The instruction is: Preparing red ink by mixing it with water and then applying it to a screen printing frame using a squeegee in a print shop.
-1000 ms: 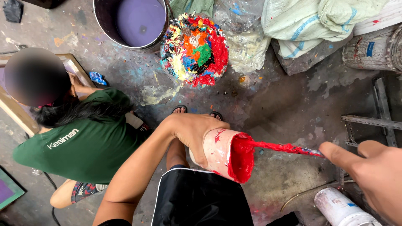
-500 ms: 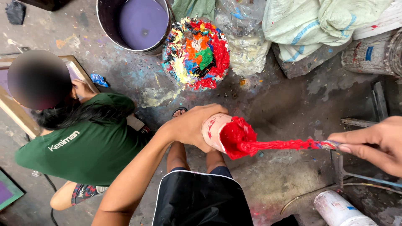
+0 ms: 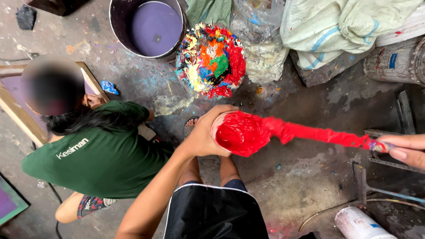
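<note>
Since the earlier frame the paint-coated stick point(image 3: 323, 135) sits deeper in the small cup point(image 3: 237, 132), left hand point(image 3: 206, 132) fingers wrapped round the slippery, light cup, right hand point(image 3: 407, 150) fingers pinching the stick's cleaner end.

A single head-worn camera looks almost straight down on a paint-spattered floor point(image 3: 146, 88). The landmark is the multicoloured paint-caked tub point(image 3: 210, 60), which sits near the top centre. Nearer the lens than the tub are the wearer's arm and black shorts point(image 3: 212, 212). Left of it crouches another person in a green shirt point(image 3: 95, 155). The right edge, probably cropped, cuts off the right hand point(image 3: 407, 150).
</note>
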